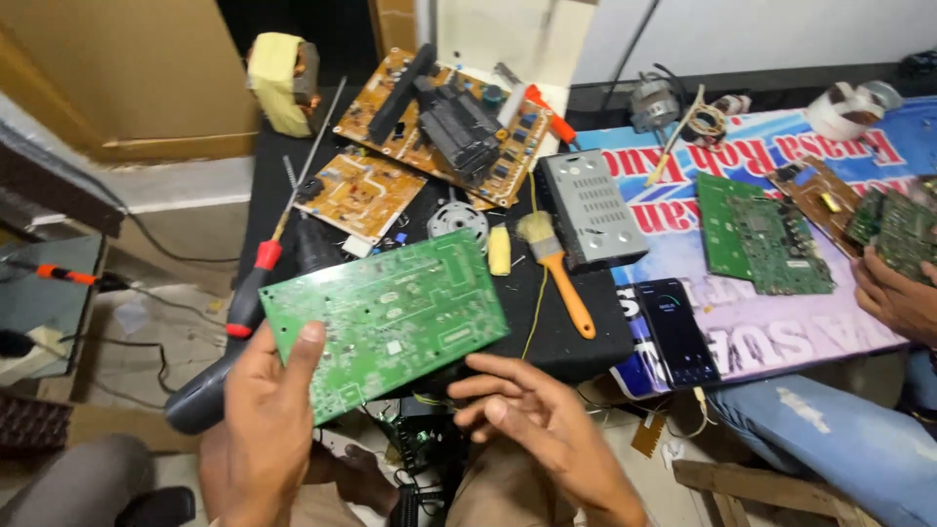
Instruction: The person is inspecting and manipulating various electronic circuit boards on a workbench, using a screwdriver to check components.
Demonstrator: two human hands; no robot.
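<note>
View from above the person's own two hands, at the near edge of a cluttered desk (576, 342) with a black top. The left hand (265, 420) rises from below, palm turned inward, its fingers (305, 344) closed on the lower left edge of a green circuit board (388, 317), thumb pressed on the board's face. The board is held in the air, just above the desk's front edge, face up. Its long axis runs left to right, tilted so the right end sits higher and farther from the viewer. The right hand (532, 415) hovers just below the board's lower right corner, fingers loosely spread and curled, holding nothing. A red-handled screwdriver (256, 283) lies just left of the board. At far right, another person's hand (893, 298) rests on a second green board (898, 229).
</note>
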